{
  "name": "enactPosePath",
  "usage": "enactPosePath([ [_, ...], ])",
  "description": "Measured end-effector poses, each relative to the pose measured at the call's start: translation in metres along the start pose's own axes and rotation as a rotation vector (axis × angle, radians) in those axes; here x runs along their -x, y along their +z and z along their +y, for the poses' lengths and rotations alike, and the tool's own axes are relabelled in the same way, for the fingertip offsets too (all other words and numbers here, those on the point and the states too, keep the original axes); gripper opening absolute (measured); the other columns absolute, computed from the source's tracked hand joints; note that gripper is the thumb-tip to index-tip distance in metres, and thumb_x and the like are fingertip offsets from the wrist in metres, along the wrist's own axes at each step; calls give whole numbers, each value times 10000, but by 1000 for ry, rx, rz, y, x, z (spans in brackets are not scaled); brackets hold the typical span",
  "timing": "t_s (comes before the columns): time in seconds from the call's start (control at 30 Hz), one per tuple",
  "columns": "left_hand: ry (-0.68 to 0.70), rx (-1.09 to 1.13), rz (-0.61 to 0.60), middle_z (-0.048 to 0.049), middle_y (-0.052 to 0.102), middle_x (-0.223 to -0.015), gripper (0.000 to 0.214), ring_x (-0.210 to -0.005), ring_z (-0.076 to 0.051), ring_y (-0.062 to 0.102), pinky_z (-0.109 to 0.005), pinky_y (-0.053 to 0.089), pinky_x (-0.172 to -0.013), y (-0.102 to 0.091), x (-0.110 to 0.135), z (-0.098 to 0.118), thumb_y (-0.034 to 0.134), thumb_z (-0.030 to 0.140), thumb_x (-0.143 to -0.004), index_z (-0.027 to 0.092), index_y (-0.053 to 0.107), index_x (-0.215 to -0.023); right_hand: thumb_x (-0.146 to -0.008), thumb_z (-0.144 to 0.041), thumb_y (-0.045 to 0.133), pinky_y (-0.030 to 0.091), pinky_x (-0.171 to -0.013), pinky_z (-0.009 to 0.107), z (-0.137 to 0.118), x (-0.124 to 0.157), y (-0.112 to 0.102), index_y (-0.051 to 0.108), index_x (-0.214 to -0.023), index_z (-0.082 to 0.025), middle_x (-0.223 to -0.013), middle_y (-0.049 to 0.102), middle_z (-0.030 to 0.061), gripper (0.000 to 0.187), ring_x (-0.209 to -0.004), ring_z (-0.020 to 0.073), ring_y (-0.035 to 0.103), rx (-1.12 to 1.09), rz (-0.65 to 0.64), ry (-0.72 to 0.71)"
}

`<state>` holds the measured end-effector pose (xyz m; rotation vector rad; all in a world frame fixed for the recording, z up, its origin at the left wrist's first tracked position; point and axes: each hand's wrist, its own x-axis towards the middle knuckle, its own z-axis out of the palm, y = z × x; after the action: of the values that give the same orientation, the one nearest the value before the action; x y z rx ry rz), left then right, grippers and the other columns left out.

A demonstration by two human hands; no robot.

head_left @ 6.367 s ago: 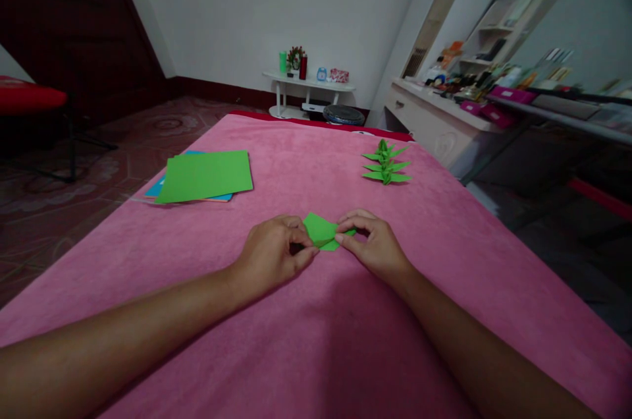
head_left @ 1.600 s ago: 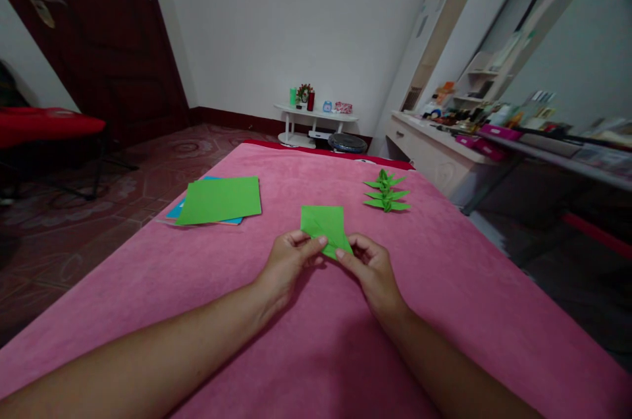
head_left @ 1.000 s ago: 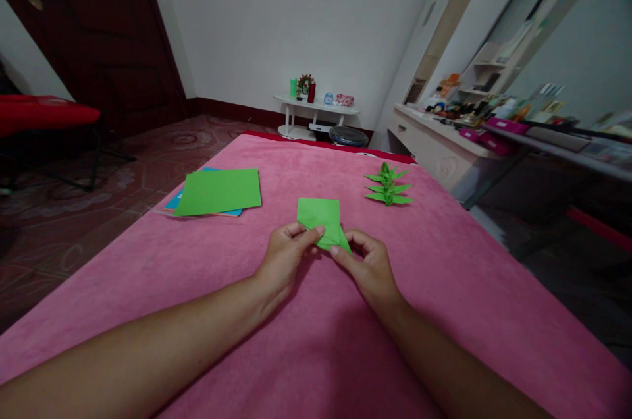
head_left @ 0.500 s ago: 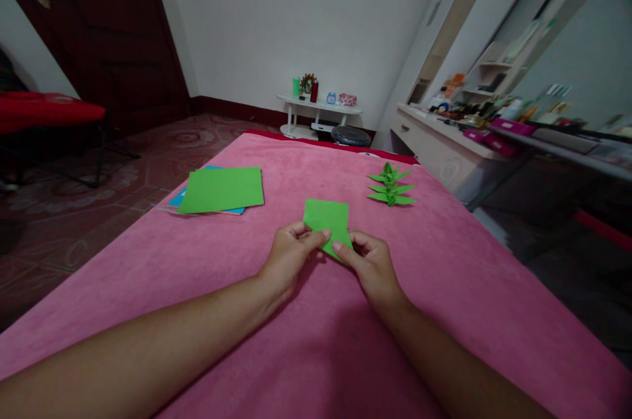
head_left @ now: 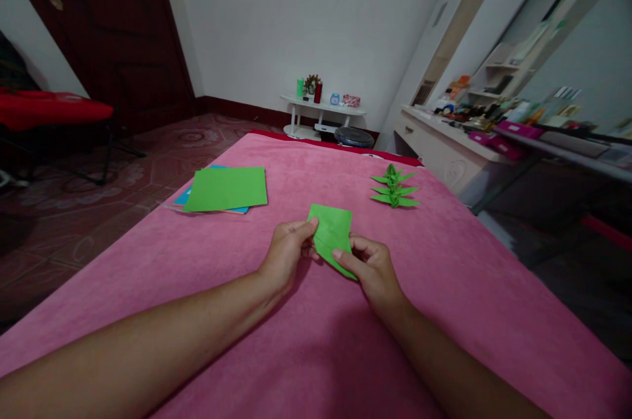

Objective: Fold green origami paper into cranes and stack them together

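Observation:
A small piece of green folded paper [head_left: 333,234] with crease lines is held between both hands, over the pink cloth. My left hand [head_left: 291,248] pinches its left edge, thumb on top. On the lower right side, my right hand [head_left: 370,264] grips the paper with the thumb laid across its face and the fingers behind. Folded green paper figures [head_left: 394,188] with pointed tips stand in a short row to the right. To the left lies a green sheet [head_left: 227,188] on top of blue paper [head_left: 184,196].
A pink cloth [head_left: 237,346] covers the surface in front of me. Beyond it stands a small white table [head_left: 323,105] with a red bottle and a flower pot. A cluttered dresser [head_left: 449,142] is on the right, a red chair [head_left: 54,108] on the left.
My left thumb has moved from the paper's lower middle up to its left edge. The paper has tilted, and more of its creased face shows.

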<state>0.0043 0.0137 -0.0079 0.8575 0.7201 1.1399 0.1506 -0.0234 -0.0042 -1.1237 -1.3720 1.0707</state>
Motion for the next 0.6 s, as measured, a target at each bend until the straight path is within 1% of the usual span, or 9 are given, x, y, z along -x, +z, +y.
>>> enactPosePath([
  [0.1,9,10,5,-71,625,-569,403,-455,-118,538,-233,432,-464,-1,-1,2,610,481,-765,96,622,-649,-703,-289,673,419,-617,270,1,0,0,688,-655,-180,-710,641,20,120,-657,166,557,-15,6,26],
  [0.17,10,17,-15,-79,639,-613,456,-488,-129,559,-248,456,-488,1,0,2,572,544,-775,99,634,-698,-696,-311,681,408,-585,261,3,-1,0,688,-656,-179,-674,628,11,138,-615,154,539,-11,56,50],
  [0.23,23,-4,-57,-79,650,-669,460,-534,-131,576,-255,472,-529,4,2,2,596,558,-754,102,651,-746,-698,-342,684,399,-560,254,3,-1,1,683,-654,-177,-647,616,5,171,-583,144,522,-6,116,66],
  [0.33,70,-72,-81,-47,649,-683,328,-560,-109,564,-228,451,-562,6,1,4,742,423,-664,112,671,-743,-710,-392,684,417,-588,265,2,1,2,664,-649,-175,-640,615,10,226,-603,153,538,-12,100,52],
  [0.43,90,-129,-66,-15,619,-598,215,-506,-84,514,-202,397,-523,1,-9,18,756,322,-652,126,668,-656,-796,-461,588,427,-615,277,0,0,-3,632,-625,-174,-618,595,18,336,-608,156,540,5,35,-26],
  [0.47,68,-158,-95,-11,606,-565,203,-481,-85,501,-202,379,-503,-3,-14,26,760,308,-639,130,663,-624,-839,-466,525,429,-617,279,1,-1,-7,634,-655,-175,-621,589,20,362,-606,154,538,11,48,-61],
  [0.53,-61,-295,-260,-42,638,-594,178,-502,-117,538,-219,385,-507,-11,-24,47,785,267,-592,127,681,-631,-889,-413,448,437,-611,278,1,-4,-18,644,-838,-184,-664,587,18,306,-616,150,540,25,162,-128],
  [0.57,-136,-379,-364,-55,652,-616,172,-514,-127,552,-222,386,-512,-15,-29,58,794,242,-572,126,693,-651,-871,-351,485,445,-614,274,1,-6,-25,625,-907,-193,-698,583,15,214,-636,148,544,64,233,-163],
  [0.6,-201,-455,-463,-55,650,-617,172,-522,-135,562,-225,391,-520,-18,-32,67,799,214,-556,129,699,-667,-808,-260,570,460,-658,277,0,-8,-31,603,-968,-204,-795,591,21,174,-702,150,558,142,278,-208],
])
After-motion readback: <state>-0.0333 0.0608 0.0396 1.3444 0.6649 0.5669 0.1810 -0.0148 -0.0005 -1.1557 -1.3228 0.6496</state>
